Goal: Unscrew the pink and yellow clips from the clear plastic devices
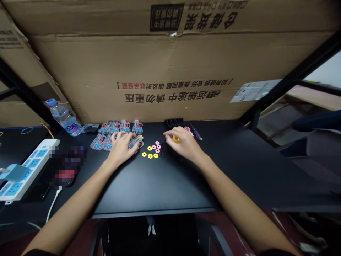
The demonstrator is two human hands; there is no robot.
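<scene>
My left hand [122, 146] lies flat with fingers spread on a clear plastic part [136, 142] with a yellow end, at the edge of a pile of several clear plastic parts [114, 128] with red and blue insides. My right hand [181, 141] rests palm down on the black table [160, 185], its fingers curled over a small yellow piece [175, 139]. Between the hands lie several small pink rings [157, 146] and yellow rings [150, 153]. A black block [174, 122] sits just beyond my right hand.
A large cardboard box [170, 71] stands against the back of the table. A water bottle [64, 117] lies at the left, beside a white power strip [29, 167]. A small screwdriver [196, 133] lies right of my right hand. A black metal frame [287, 81] rises at right.
</scene>
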